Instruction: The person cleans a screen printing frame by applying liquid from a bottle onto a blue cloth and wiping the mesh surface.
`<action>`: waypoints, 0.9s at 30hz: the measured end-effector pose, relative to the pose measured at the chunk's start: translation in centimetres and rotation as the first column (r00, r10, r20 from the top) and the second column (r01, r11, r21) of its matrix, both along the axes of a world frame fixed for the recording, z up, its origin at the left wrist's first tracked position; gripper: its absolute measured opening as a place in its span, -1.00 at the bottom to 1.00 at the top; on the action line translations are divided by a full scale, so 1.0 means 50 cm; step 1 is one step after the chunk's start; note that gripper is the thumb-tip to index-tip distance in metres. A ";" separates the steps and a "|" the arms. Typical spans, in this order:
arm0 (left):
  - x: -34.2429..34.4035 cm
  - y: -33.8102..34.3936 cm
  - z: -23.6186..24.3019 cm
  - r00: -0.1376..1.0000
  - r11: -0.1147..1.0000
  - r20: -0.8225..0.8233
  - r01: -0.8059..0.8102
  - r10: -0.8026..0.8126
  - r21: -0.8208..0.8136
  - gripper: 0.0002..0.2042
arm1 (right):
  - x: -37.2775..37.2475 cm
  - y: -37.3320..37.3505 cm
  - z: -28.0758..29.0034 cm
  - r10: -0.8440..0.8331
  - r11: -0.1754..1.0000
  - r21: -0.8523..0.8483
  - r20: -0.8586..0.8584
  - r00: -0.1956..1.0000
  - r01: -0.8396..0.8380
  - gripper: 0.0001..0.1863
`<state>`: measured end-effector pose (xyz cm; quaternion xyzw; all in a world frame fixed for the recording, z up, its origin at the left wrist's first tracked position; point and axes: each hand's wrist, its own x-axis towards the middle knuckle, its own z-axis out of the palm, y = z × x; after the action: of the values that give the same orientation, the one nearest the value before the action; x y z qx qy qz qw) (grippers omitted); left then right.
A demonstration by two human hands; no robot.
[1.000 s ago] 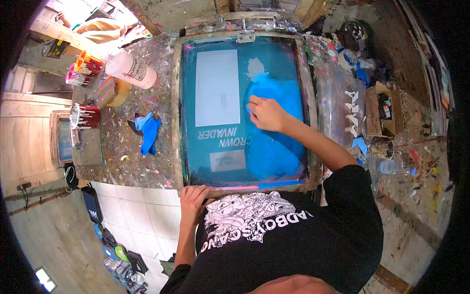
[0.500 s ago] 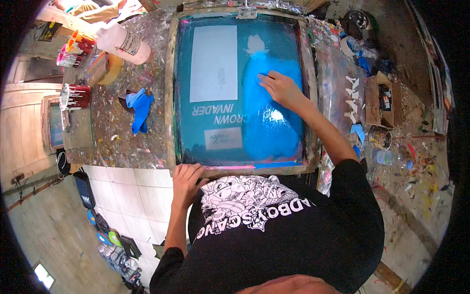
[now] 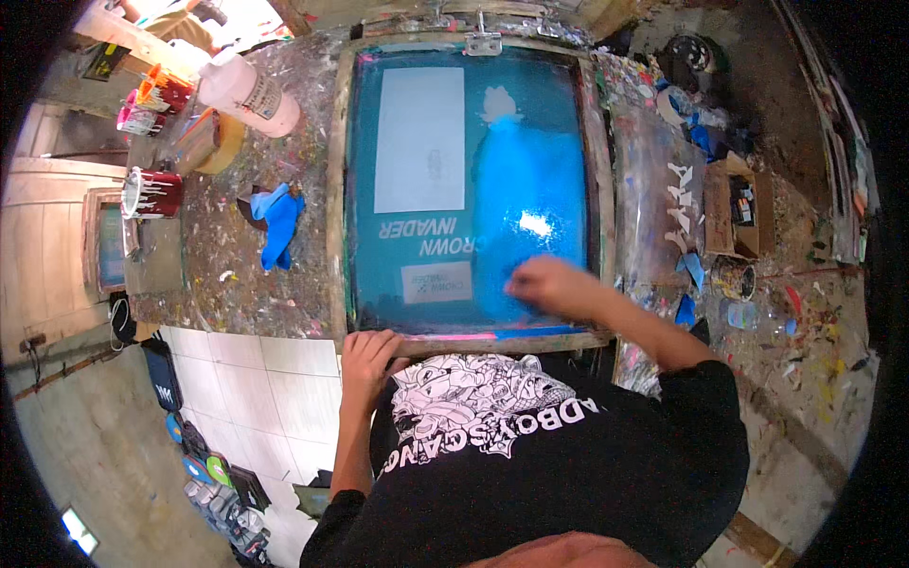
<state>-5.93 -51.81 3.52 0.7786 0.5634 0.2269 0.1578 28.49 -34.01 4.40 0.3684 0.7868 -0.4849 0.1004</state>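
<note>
One blue-inked screen [image 3: 472,151] under the right grip [image 3: 552,287] (blurred, hold unclear), left grip [image 3: 369,358] closed round its edge.

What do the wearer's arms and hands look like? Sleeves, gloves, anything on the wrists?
Left hand and right hand are ungloved; forearms bare, no watch or band visible. Loose black sleeves end near the elbows, part of a black shirt. Right hand is blurred, fine marks unreadable.

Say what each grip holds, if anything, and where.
Left grip holds the brown rectangular wooden frame of the teal mesh screen by its near left corner. Right grip is blurred; can't tell if it holds anything.
</note>
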 end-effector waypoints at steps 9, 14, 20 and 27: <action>-0.003 -0.002 -0.004 1.000 1.000 -0.007 0.014 -0.014 0.000 -0.57 | 0.070 -0.013 -0.005 -0.057 0.958 0.281 0.004 0.998 0.054 -0.82; -0.002 -0.004 0.007 0.999 0.998 -0.049 -0.025 0.022 -0.052 -0.55 | 0.066 -0.046 -0.029 -0.166 0.921 0.373 0.126 0.978 0.108 -0.77; 0.001 0.005 0.010 0.999 0.999 -0.023 -0.037 0.036 -0.037 -0.57 | 0.074 0.053 -0.022 -0.196 0.826 0.560 0.169 0.966 0.070 -0.84; 0.004 0.011 0.006 1.000 1.000 -0.021 -0.008 0.008 -0.012 -0.58 | 0.017 -0.028 -0.027 0.137 0.793 0.609 -0.124 0.983 -0.034 -0.87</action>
<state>-5.73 -51.25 3.83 0.7777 0.5694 0.2160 0.1557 29.32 -35.39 3.06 0.3046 0.9216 -0.2318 -0.0645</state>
